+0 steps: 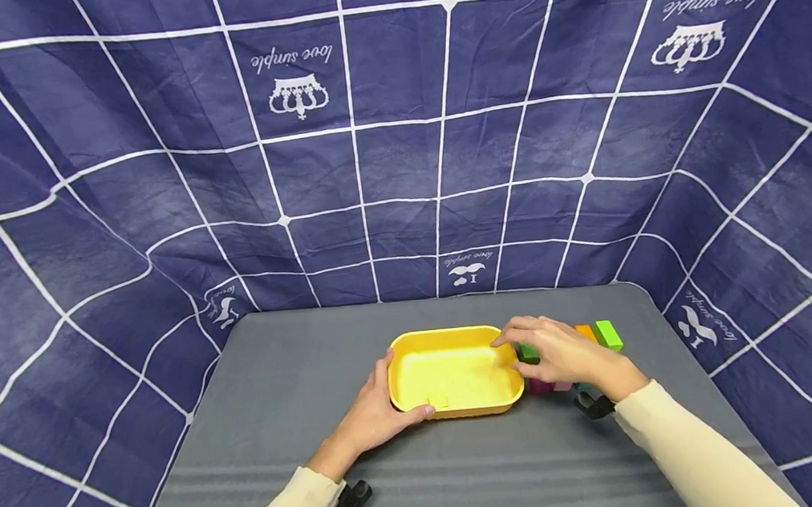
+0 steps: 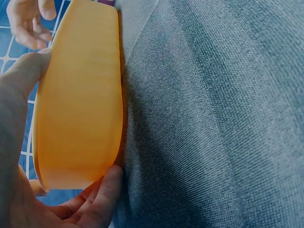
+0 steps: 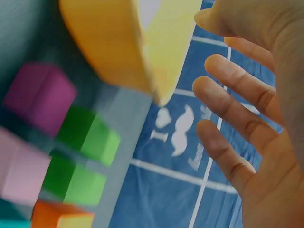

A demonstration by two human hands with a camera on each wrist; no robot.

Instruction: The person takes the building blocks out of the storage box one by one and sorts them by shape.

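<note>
Tray point(image 1: 455, 374) between hands, left fingers point(image 1: 420, 415) gripping

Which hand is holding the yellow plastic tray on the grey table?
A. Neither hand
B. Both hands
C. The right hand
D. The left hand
D: the left hand grips the near-left rim of the yellow plastic tray, while the right hand hovers open over the coloured blocks.
</note>
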